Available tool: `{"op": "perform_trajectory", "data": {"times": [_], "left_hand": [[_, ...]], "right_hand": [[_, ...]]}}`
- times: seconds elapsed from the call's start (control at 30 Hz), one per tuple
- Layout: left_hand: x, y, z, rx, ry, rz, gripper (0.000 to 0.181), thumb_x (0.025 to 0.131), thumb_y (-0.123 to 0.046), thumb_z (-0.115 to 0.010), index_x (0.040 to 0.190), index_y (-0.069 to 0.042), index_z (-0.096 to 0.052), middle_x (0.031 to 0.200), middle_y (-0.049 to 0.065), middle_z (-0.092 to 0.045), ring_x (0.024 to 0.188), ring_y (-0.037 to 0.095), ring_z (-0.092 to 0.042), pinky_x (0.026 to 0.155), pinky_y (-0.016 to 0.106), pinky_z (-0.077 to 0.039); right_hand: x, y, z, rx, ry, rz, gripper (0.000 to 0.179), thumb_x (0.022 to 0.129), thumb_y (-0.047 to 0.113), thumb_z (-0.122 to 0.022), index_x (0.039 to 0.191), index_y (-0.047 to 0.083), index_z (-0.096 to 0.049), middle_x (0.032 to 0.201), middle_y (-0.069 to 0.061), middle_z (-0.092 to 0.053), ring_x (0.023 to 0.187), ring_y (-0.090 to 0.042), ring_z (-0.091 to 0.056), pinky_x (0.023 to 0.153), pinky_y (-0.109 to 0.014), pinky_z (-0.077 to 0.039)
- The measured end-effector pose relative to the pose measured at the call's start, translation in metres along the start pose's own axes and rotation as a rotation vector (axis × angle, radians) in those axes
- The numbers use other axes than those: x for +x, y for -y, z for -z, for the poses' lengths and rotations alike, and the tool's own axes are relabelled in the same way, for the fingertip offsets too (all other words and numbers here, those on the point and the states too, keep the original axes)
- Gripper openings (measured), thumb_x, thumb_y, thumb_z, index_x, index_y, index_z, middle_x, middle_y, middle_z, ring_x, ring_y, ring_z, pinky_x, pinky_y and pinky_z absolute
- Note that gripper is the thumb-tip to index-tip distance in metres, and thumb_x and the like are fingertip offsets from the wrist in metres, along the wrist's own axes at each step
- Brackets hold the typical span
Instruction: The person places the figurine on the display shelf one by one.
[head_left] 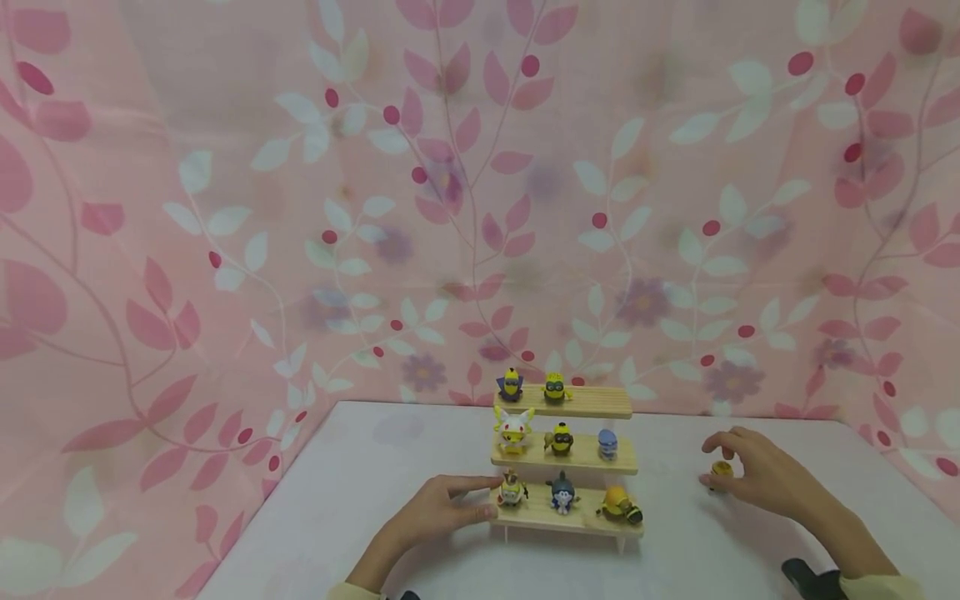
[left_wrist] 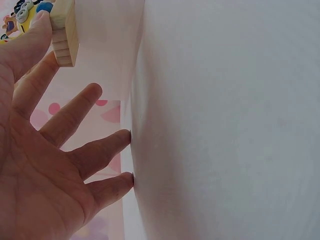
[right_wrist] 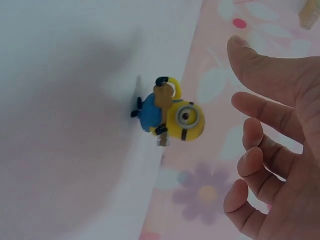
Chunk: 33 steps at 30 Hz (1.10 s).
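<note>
My left hand (head_left: pixel 442 508) is at the left end of a wooden three-tier display stand (head_left: pixel 555 520); thumb and index finger touch its lowest shelf. In the left wrist view, the other fingers (left_wrist: pixel 75 115) are spread straight, with two fingertips at the white tabletop. To the right of the stand, my right hand (head_left: pixel 765 475) hovers beside a small yellow Minion figure (right_wrist: pixel 187 120). That figure has one goggle eye, blue overalls and a brown ukulele, and stands on the tabletop. The right fingers are loosely bent and apart from it in the right wrist view.
Several small figures stand on the stand's tiers, including a white-eared yellow one (head_left: pixel 513 432) and a blue one (head_left: pixel 607 445). A yellow figure (head_left: pixel 619 503) lies tilted at the lowest shelf's right end. A pink floral cloth (head_left: pixel 480 208) hangs behind the white table (head_left: pixel 420 442).
</note>
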<state>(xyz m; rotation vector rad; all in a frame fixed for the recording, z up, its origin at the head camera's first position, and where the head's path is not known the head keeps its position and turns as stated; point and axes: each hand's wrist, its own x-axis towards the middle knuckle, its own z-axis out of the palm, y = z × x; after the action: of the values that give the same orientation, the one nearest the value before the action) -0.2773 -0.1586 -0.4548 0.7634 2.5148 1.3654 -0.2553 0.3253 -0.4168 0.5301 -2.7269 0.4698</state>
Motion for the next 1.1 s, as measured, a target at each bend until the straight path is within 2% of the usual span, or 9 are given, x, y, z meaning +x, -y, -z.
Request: {"op": "perform_trajectory", "data": {"times": [0.13, 0.63, 1.1], "left_hand": [[0.0, -0.001, 0.0, 0.002, 0.001, 0.0, 0.038, 0.087, -0.04, -0.075, 0.125, -0.035, -0.069, 0.127, -0.017, -0.063, 0.131, 0.023, -0.05, 0.106, 0.058, -0.039], [0.0, -0.001, 0.0, 0.013, -0.003, 0.002, 0.039, 0.087, -0.042, -0.075, 0.125, -0.034, -0.07, 0.127, -0.016, -0.063, 0.131, 0.026, -0.05, 0.107, 0.058, -0.038], [0.0, -0.001, 0.001, 0.026, 0.007, -0.005, 0.04, 0.088, -0.044, -0.073, 0.126, -0.034, -0.068, 0.129, -0.014, -0.063, 0.131, 0.024, -0.05, 0.106, 0.057, -0.039]], "right_hand": [[-0.005, -0.006, -0.002, -0.012, -0.007, 0.009, 0.04, 0.073, 0.038, -0.087, 0.101, 0.017, -0.067, 0.087, 0.005, -0.052, 0.079, -0.016, -0.048, 0.057, -0.026, -0.041], [-0.011, -0.023, -0.009, -0.003, 0.057, -0.089, 0.048, 0.071, 0.034, -0.088, 0.107, 0.013, -0.065, 0.086, 0.001, -0.052, 0.075, -0.016, -0.047, 0.055, -0.03, -0.04], [-0.012, -0.031, -0.018, -0.028, 0.058, -0.131, 0.04, 0.072, 0.031, -0.087, 0.102, 0.014, -0.065, 0.084, 0.002, -0.052, 0.072, -0.015, -0.047, 0.056, -0.029, -0.041]]}}
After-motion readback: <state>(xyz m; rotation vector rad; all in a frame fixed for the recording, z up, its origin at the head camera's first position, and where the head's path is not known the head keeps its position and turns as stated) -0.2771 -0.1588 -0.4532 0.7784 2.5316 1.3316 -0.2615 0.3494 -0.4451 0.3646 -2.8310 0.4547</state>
